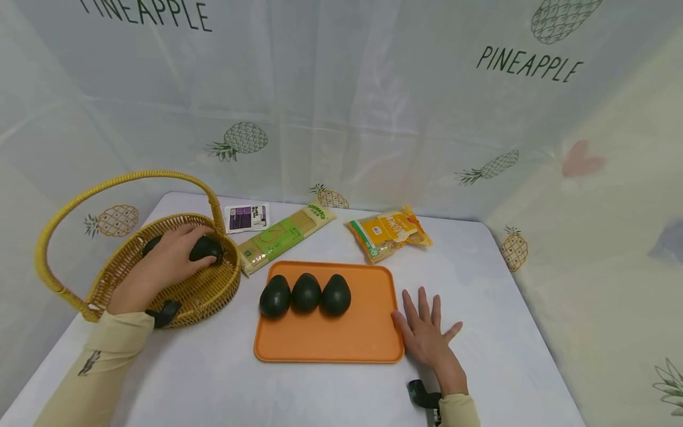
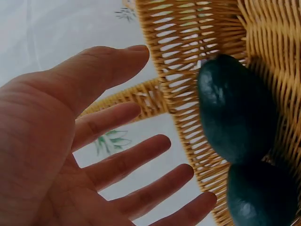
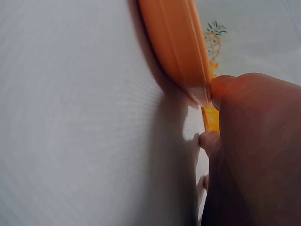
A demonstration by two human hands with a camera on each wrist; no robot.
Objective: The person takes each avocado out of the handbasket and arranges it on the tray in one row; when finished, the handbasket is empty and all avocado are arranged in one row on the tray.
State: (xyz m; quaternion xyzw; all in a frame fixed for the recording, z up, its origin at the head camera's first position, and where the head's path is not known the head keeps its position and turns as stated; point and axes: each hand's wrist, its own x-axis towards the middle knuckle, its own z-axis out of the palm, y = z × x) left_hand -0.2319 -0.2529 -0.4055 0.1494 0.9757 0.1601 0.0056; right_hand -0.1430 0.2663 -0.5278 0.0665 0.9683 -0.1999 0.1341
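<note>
My left hand (image 1: 169, 256) reaches into a yellow wicker basket (image 1: 223, 296), over two dark green avocados. One avocado (image 1: 206, 248) shows between thumb and fingers in the head view; the other (image 1: 152, 245) is partly covered by the hand. In the left wrist view the fingers are spread, with a gap to the upper avocado (image 2: 237, 110) and the lower avocado (image 2: 263, 195). Three more avocados (image 1: 306, 293) stand in a row on an orange tray (image 1: 368, 332). My right hand (image 1: 427, 338) lies with fingers spread beside the tray, its thumb touching the right rim (image 3: 200, 80).
Behind the tray lie a green pack of noodles (image 1: 288, 234), a yellow-orange food bag (image 1: 391, 233) and a small white-and-purple packet (image 1: 247, 218). The basket's tall handle (image 1: 144, 175) arches over its left side. A pineapple-print curtain (image 1: 341, 118) hangs behind the white table (image 1: 331, 397).
</note>
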